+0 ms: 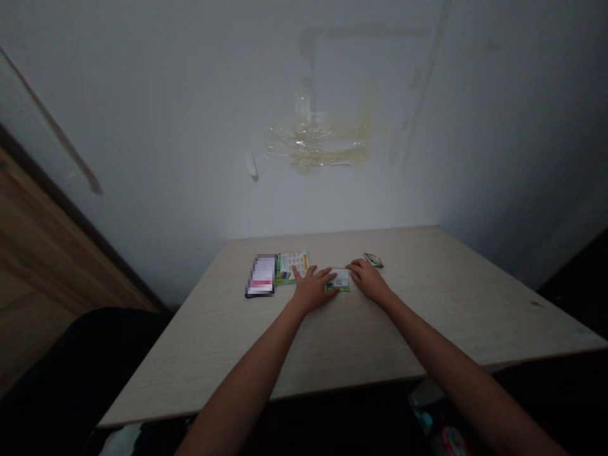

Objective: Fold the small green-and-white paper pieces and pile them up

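A small green-and-white printed paper (340, 279) lies on the table between my hands. My left hand (312, 290) rests over its left part with the fingers spread and the palm down. At its right edge is my right hand (369, 280), fingers bent and close together at the paper's upper corner. Part of the paper is hidden under my left fingers. Just left of that hand lies a larger printed leaflet (293, 263) in green, white and yellow, which my left fingertips overlap. A small colourful packet or folded paper (374, 259) lies behind my right hand.
A dark-edged phone or tablet (262, 276), its screen blurred out, lies left of the leaflet. The pale wooden table (213, 342) meets a wall (190, 158) with old tape (327, 149). Dark objects and a colourful item (451, 437) show below the front edge.
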Tool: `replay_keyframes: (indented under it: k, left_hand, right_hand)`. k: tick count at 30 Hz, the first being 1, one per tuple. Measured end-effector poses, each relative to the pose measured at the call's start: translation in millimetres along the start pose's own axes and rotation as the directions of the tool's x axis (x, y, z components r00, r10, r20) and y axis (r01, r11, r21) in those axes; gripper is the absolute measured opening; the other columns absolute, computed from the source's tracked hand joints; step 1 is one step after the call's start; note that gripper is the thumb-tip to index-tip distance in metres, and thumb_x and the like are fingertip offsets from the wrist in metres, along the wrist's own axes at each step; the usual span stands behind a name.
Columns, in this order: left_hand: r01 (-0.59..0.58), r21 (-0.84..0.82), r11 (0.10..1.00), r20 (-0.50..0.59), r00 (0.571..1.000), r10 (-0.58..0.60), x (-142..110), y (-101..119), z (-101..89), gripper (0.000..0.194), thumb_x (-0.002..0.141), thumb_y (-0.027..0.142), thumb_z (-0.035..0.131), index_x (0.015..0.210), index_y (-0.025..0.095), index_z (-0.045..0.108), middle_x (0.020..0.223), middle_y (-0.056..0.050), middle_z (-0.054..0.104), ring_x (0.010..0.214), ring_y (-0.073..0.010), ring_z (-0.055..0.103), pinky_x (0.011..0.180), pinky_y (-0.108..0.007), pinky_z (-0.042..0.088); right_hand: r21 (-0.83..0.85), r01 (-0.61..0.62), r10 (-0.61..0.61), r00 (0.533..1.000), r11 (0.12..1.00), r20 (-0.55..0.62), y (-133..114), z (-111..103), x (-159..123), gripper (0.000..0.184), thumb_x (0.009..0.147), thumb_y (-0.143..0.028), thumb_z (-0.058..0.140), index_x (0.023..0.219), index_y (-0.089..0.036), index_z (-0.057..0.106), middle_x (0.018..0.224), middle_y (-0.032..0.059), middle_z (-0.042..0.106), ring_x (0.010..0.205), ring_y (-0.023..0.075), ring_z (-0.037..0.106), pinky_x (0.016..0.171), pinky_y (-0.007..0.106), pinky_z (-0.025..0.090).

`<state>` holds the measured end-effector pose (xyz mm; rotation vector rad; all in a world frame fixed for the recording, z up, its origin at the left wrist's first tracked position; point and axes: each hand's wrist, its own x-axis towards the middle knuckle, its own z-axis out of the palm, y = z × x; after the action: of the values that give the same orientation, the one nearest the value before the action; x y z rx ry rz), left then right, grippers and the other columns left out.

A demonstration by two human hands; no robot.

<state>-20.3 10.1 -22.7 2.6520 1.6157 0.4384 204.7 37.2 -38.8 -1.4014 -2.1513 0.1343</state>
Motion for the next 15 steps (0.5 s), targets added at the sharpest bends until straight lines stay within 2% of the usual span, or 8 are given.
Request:
replay_keyframes:
  k: [5, 15]
  left_hand:
    - [-0.017, 0.009, 1.0, -0.039, 0.999, 0.017, -2.8, 2.3, -1.0, 0.047, 0.089, 0.062, 0.045, 0.134, 0.047, 0.05, 0.146, 0.006, 0.049, 0.138, -0.0353, 0.033, 0.104, -0.078, -0.013]
    - [0.0, 0.031, 1.0, -0.057, 0.998, 0.002, -4.9, 6.6, -3.8, 0.047, 0.089, 0.061, 0.045, 0.132, 0.044, 0.053, 0.145, 0.004, 0.051, 0.138, -0.0352, 0.033, 0.104, -0.079, -0.012]
  right_hand:
    - [0.066, -0.023, 0.024, 1.0, 0.998, -0.018, -0.4, -1.7, -5.0, 0.031, 0.089, -0.027, 0.055, 0.114, -0.016, 0.07, 0.121, 0.0135, 0.062, 0.114, 0.0241, 0.056, 0.105, 0.039, 0.04]
    - [0.081, -0.04, 0.045, 0.997, 0.996, -0.064, -7.9, -2.5, -0.2, 0.02, 0.084, -0.029, 0.062, 0.096, -0.016, 0.073, 0.104, 0.0108, 0.067, 0.103, 0.0231, 0.06, 0.099, 0.037, 0.043]
